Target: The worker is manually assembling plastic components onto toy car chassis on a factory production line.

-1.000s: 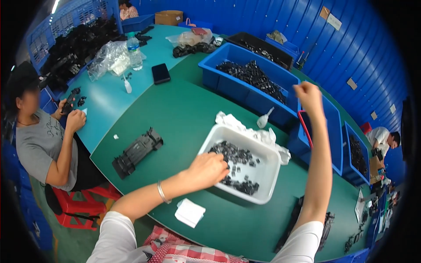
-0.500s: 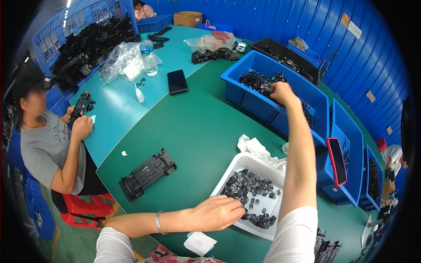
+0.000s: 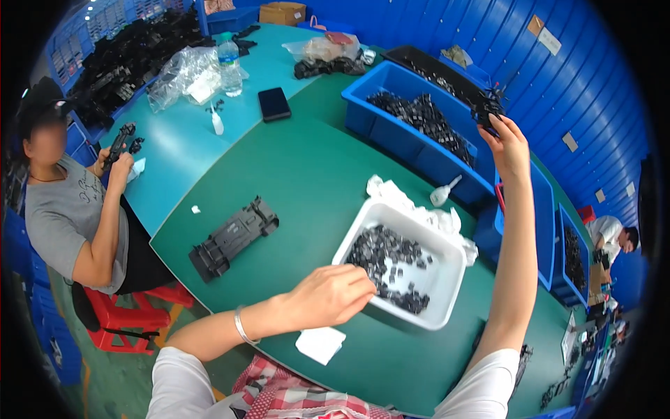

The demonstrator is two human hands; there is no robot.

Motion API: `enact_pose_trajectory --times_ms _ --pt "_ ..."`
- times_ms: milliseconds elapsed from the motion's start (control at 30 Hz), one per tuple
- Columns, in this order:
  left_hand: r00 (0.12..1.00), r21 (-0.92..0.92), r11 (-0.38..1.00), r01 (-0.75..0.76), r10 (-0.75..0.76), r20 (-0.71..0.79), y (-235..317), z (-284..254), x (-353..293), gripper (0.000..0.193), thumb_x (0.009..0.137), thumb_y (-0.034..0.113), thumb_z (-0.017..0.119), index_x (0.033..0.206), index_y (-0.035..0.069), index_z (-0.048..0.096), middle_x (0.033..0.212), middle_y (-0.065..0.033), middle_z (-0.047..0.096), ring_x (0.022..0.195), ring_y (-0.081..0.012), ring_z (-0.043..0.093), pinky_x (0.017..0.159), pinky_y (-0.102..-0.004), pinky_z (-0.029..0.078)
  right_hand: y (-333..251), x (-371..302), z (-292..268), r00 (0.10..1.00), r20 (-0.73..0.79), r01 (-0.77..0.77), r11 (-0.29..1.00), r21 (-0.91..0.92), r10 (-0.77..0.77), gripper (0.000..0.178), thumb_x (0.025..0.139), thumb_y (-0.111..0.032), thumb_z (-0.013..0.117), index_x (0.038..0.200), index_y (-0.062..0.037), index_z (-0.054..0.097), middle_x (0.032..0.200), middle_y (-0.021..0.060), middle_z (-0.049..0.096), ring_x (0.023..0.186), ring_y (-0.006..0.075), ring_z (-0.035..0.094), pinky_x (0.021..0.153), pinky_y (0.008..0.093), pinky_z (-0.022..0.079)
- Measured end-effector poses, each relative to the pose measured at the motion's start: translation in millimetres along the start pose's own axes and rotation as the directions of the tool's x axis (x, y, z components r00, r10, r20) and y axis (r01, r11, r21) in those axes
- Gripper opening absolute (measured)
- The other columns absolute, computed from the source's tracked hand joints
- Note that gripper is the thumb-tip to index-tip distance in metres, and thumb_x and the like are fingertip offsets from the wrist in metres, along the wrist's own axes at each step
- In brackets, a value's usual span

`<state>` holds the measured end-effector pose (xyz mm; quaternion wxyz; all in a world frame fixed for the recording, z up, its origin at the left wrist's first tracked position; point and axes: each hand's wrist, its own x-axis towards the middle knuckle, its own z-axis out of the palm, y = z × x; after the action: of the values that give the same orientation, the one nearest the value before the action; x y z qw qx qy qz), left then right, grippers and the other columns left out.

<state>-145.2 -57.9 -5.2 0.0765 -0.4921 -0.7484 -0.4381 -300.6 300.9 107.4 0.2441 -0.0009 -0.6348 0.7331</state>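
My right hand (image 3: pixel 509 150) is raised at the far right corner of a large blue bin (image 3: pixel 391 140). Its fingers are closed on a black plastic part (image 3: pixel 487 109) with thin, spiky outlines; it may be more than one piece. Small black plastic parts (image 3: pixel 426 122) lie heaped in that bin. My left hand (image 3: pixel 335 295) is closed, fingers curled down, at the near left edge of a white tray (image 3: pixel 455 290). Whatever it holds, if anything, is hidden. Small dark block-like pieces (image 3: pixel 384 255) lie scattered in the tray.
A black toy car chassis (image 3: pixel 234 239) lies left of the tray. Behind the tray are crumpled white plastic (image 3: pixel 405 199) and a squeeze bottle (image 3: pixel 444 191). A phone (image 3: pixel 274 104) lies further back. At the left, a co-worker (image 3: pixel 84 209) handles a black part. More blue bins (image 3: pixel 541 209) stand at right.
My right hand has come up out of the blue bin and moved right, carrying a black part. My left hand stays closed by the tray. The whole view has shifted slightly.
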Motion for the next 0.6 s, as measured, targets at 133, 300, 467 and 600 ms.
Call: enact_pose_trajectory --times_ms 133,300,467,600 --pt "0.999 -0.106 0.993 0.045 -0.044 0.011 31.6 -6.3 -15.0 0.006 0.082 0.006 0.064 0.083 0.002 0.061 0.078 -0.0084 0.059 0.07 -0.0256 0.061 0.061 -0.0355 0.05 -58.1 -167.2 -1.4 0.979 0.13 -0.148 0.984 -0.099 0.16 0.016 0.089 -0.005 0.057 0.101 0.0052 0.056 0.091 0.0134 0.064 0.078 0.0216 0.065 0.067 0.0285 0.053" --pt "0.969 -0.187 0.962 0.197 -0.162 0.187 57.6 16.0 -39.2 0.008 0.083 0.008 0.064 0.088 0.002 0.062 0.08 -0.0094 0.061 0.069 -0.0277 0.062 0.061 -0.0372 0.051 -28.7 -341.2 -27.1 0.844 0.104 -0.47 0.818 -0.331 0.527 0.018 0.084 0.001 0.063 0.102 0.0041 0.065 0.083 0.0096 0.067 0.069 0.0151 0.064 0.064 0.028 0.052" --pt "0.922 -0.068 0.97 0.233 -0.197 0.334 70.2 58.1 -61.7 0.012 0.084 0.012 0.064 0.091 0.002 0.062 0.082 -0.0095 0.06 0.068 -0.0287 0.063 0.059 -0.0383 0.051 13.2 -417.5 -25.0 0.973 0.089 -0.035 0.523 -0.852 0.212 0.021 0.09 -0.01 0.062 0.107 0.0017 0.066 0.077 0.008 0.058 0.063 0.0119 0.053 0.056 0.0301 0.044" --pt "0.944 0.029 0.983 0.18 -0.181 0.277 78.8 78.8 -61.7 0.013 0.084 0.014 0.066 0.09 0.003 0.062 0.083 -0.009 0.057 0.067 -0.0296 0.062 0.057 -0.0383 0.05 15.6 -433.5 -31.5 0.973 -0.104 -0.231 0.826 -0.514 0.207 0.016 0.085 0.004 0.063 0.101 0.0025 0.066 0.088 0.0057 0.055 0.065 0.009 0.051 0.056 0.0233 0.044"
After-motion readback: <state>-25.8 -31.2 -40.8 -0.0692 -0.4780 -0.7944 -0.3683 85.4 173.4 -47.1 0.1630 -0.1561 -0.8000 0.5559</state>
